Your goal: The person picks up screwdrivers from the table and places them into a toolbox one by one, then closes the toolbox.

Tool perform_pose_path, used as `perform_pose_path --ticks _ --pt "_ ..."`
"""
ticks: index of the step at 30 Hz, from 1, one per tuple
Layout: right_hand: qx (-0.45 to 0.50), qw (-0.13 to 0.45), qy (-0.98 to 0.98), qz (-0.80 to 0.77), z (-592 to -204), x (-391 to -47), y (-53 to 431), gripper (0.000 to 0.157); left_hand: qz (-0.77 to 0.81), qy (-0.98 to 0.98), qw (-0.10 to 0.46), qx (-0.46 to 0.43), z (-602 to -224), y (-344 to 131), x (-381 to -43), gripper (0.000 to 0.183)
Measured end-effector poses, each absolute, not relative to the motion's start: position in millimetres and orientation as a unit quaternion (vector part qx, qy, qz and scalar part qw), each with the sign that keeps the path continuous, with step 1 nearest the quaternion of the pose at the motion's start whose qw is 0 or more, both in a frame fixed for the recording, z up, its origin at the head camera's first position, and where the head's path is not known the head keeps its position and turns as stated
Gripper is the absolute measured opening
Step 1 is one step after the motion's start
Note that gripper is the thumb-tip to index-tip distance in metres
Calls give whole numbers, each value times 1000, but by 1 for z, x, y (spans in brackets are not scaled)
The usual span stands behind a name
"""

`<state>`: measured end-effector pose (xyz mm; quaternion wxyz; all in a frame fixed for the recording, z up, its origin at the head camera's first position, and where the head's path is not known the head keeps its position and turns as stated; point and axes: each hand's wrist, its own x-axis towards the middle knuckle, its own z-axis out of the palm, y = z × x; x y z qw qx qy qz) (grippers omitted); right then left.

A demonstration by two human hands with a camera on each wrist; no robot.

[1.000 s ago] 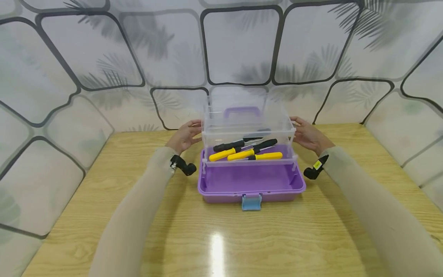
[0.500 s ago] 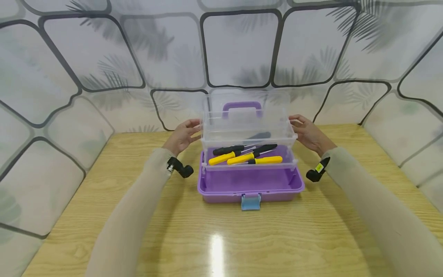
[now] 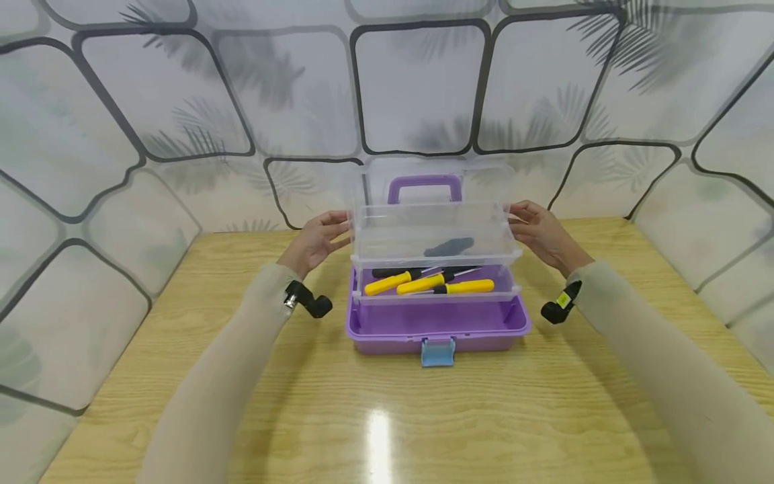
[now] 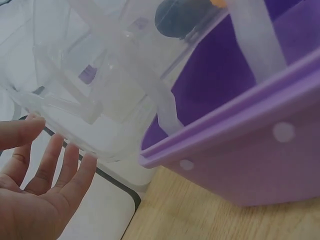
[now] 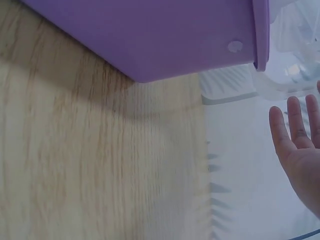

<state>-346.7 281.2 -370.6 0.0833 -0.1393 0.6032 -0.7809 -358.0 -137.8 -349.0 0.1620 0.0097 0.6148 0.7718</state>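
A purple toolbox point(image 3: 387, 346) stands open on the table, its clear lid point(image 3: 486, 180) tipped up behind it with a purple handle point(image 3: 424, 181). My left hand point(image 3: 314, 242) is at the lid's left side, fingers extended and fingertips right at its edge. On the opposite side, my right hand point(image 3: 541, 234) reaches the lid's right edge, also with extended fingers. Two clear trays ride above the box. The lower tray point(image 3: 435, 299) carries several screwdrivers point(image 3: 469, 287) with yellow or black handles. A dark object point(image 3: 449, 247) shows through the upper tray point(image 3: 387, 242).
A light blue latch point(image 3: 438, 353) hangs at the toolbox's front. The wooden table point(image 3: 326, 417) runs back to a patterned wall covering point(image 3: 420, 87) close behind the lid. Black camera mounts point(image 3: 314, 306) sit on both wrists.
The upper tray has dropped toward the lower one, which has also sunk slightly. The lid's handle stands higher and shows more clearly. Both hands have stayed at the lid's sides.
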Motion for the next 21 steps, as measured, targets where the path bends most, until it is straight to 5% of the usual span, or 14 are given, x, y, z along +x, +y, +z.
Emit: perform_pose_path --ticks 11,21 --pt "-168 139 564 -797 -355 -334 284 26 760 634 144 15 -336 -141 -343 18" --pt "-173 174 523 -816 -338 -324 285 37 660 745 98 31 -321 -136 -326 63"
